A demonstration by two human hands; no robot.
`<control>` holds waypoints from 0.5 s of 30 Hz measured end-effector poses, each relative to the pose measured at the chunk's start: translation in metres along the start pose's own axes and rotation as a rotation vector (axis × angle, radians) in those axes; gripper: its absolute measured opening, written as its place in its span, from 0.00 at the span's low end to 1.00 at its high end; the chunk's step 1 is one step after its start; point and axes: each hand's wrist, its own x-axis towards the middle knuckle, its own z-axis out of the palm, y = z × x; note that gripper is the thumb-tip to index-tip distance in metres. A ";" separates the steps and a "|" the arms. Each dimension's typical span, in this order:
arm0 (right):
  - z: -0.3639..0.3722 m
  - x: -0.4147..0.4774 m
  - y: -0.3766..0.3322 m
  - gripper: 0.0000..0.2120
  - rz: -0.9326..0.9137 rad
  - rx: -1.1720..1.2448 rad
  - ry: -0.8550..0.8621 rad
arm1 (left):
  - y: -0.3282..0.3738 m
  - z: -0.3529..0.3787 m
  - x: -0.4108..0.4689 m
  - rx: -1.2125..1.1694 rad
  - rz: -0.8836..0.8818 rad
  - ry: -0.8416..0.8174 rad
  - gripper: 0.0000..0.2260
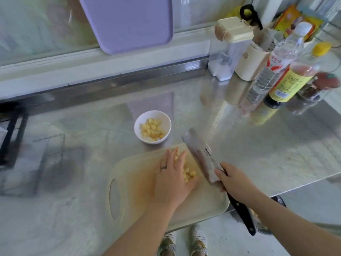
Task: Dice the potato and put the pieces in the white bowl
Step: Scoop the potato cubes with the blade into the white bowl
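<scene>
My left hand point(172, 174) lies flat, its fingers straight, and presses the potato dice point(190, 173) on the cutting board point(132, 182) against the cleaver point(201, 156) that my right hand point(234, 182) grips at the handle, I think to lift them into the white bowl point(152, 126) at the board's 12 o'clock.

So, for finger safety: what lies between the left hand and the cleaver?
Only diced potato pieces on the cutting board separate left hand and cleaver; head view.

A home kitchen: steel counter point(258, 145), sauce bottles point(284, 84) at two o'clock (a purple board point(129, 21) leans at twelve).
</scene>
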 end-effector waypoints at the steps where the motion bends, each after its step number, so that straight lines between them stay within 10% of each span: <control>1: 0.003 -0.001 0.002 0.11 -0.017 -0.002 -0.004 | 0.000 0.004 0.003 -0.001 -0.002 0.022 0.37; 15: 0.032 -0.023 -0.032 0.11 -0.085 0.011 -0.113 | 0.024 0.014 0.005 -0.110 -0.127 0.284 0.14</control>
